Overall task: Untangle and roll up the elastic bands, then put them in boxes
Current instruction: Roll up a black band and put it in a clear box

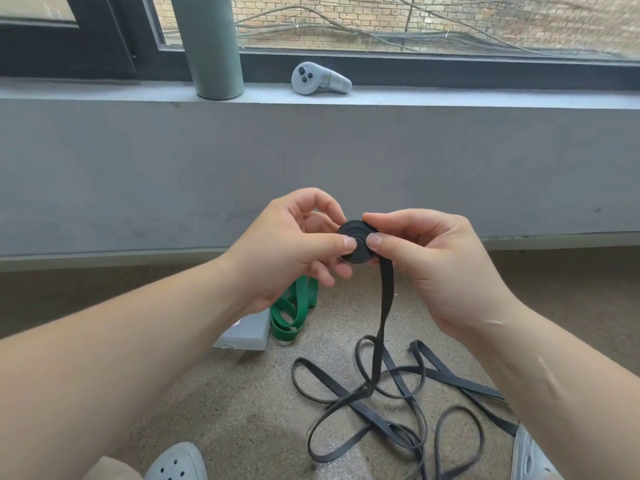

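Forearms (138, 341), fingers (341, 242) pinching black band roll (356, 231)

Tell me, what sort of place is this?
Probably a room indoors, low down by a window: a speckled floor, a grey sill with a controller on it, and a brick wall outside the glass.

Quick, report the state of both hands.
Left hand: closed, thumb and fingers pinching the rolled black band.
Right hand: closed, pinching the same rolled black band from the other side.
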`<state>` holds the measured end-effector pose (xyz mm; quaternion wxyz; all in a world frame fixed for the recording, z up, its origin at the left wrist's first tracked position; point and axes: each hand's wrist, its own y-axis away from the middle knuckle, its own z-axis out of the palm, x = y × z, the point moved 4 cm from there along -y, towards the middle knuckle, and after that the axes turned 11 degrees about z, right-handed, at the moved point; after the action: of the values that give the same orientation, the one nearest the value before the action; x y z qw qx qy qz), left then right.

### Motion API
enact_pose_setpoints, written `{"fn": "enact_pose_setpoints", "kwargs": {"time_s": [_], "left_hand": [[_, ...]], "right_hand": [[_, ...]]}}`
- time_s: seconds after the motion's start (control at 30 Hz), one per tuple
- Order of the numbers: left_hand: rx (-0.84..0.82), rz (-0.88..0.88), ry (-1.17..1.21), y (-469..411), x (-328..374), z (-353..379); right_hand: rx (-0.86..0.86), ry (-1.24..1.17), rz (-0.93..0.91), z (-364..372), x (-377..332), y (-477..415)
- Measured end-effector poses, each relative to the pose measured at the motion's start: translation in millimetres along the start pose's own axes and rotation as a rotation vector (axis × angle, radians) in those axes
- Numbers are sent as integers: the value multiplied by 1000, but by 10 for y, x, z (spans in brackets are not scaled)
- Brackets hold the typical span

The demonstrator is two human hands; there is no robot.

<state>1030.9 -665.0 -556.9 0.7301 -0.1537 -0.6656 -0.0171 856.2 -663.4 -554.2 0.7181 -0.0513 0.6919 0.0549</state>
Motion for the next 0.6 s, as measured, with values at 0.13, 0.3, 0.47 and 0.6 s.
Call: {"fn": "enact_pose_setpoints", "kwargs": {"time_s": [0.13,0.3,0.47,0.6], "left_hand": [[0,21,-11,16,-5,27],[115,18,155,15,-11,60],[175,-19,275,5,-60,79],[112,-76,215,27,-76,83]], "right_hand": [[-7,22,3,-1,16,5],[22,-146,91,6,52,15],[52,-199,91,79,98,32],[96,-136,52,36,99,31]]}}
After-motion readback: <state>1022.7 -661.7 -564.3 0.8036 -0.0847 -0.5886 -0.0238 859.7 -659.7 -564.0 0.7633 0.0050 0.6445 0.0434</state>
